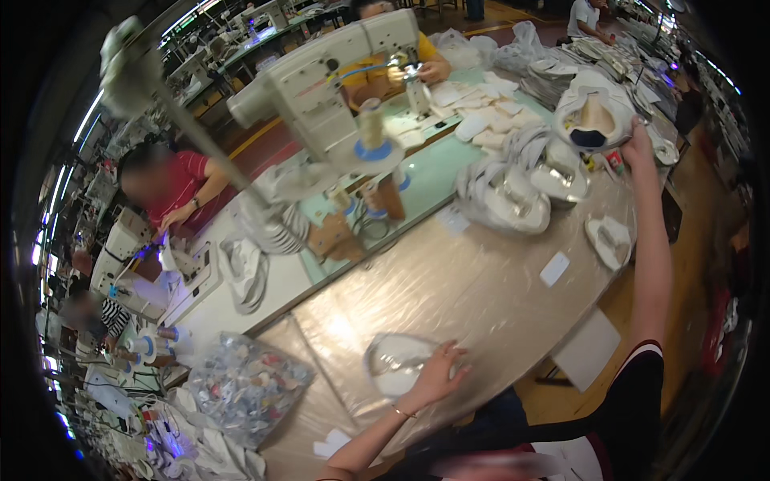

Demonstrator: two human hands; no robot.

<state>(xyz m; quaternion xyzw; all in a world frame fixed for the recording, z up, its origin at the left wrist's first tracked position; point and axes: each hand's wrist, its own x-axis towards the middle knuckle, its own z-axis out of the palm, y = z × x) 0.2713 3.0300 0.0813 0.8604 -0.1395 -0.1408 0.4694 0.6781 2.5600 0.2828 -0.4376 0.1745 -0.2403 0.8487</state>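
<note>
My right arm stretches to the far right, and my right hand (638, 146) grips the lower right edge of a white shoe upper (571, 100) with a dark patch on its rim. Close to me on the table, another white shoe upper (393, 358) lies flat. My left hand (435, 380) is at its right side, fingers apart and a little bent, holding nothing; whether it touches the upper I cannot tell. Stacked shoe uppers (513, 196) sit left of my right hand, and a single small upper (609, 242) lies below it near the table edge.
The table (473, 280) has a shiny plastic cover, with a white card (554, 268) on it. A clear bag of scraps (247, 385) stands at the left. Beyond are a sewing machine (321, 88), thread cones (371, 128), and co-workers in yellow and red (188, 180).
</note>
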